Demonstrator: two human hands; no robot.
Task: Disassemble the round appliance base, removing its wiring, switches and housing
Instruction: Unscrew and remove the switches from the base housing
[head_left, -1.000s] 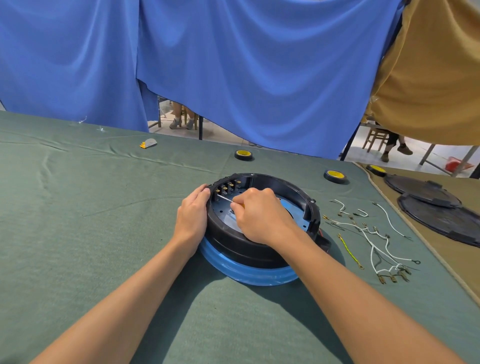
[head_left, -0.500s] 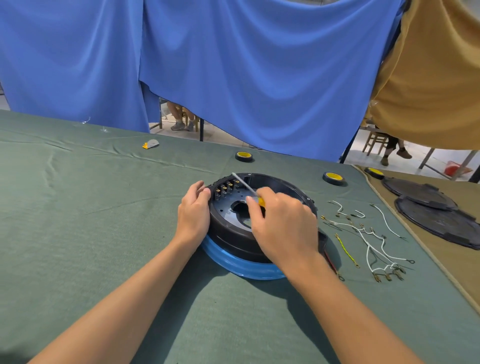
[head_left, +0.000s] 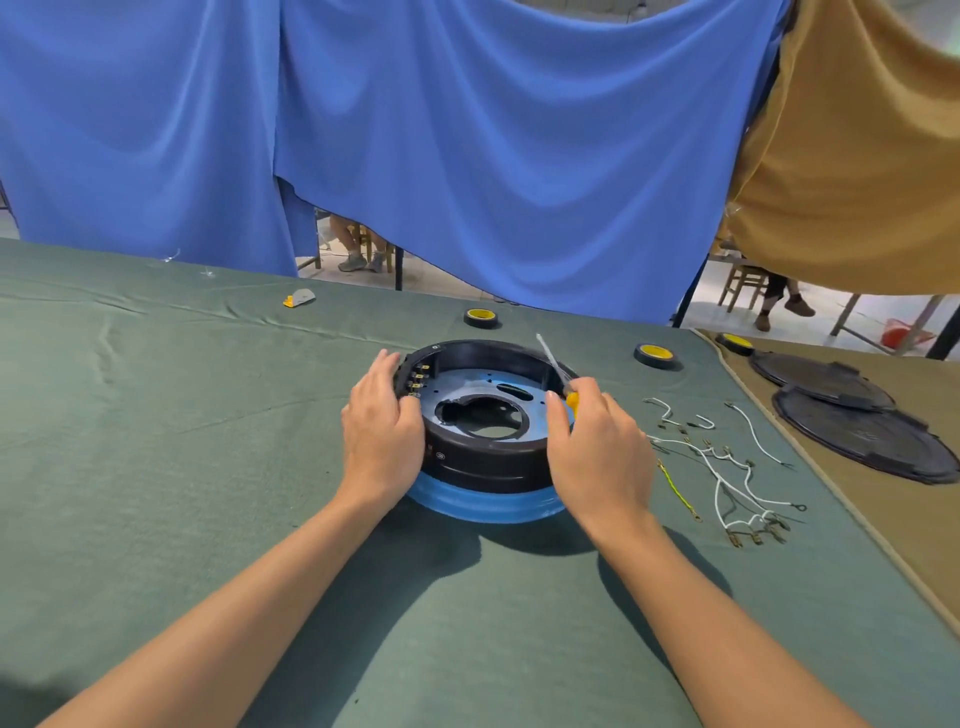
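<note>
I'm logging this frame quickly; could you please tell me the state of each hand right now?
Left hand: open, fingers resting on the left rim of the round base.
Right hand: closed around the yellow-handled screwdriver.

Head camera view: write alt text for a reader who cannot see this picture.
A person's left hand rests against a round black appliance base on a green-clothed table, while the right hand holds a yellow-handled screwdriver at its right rim. Loose wires lie on the cloth to the right.
</note>
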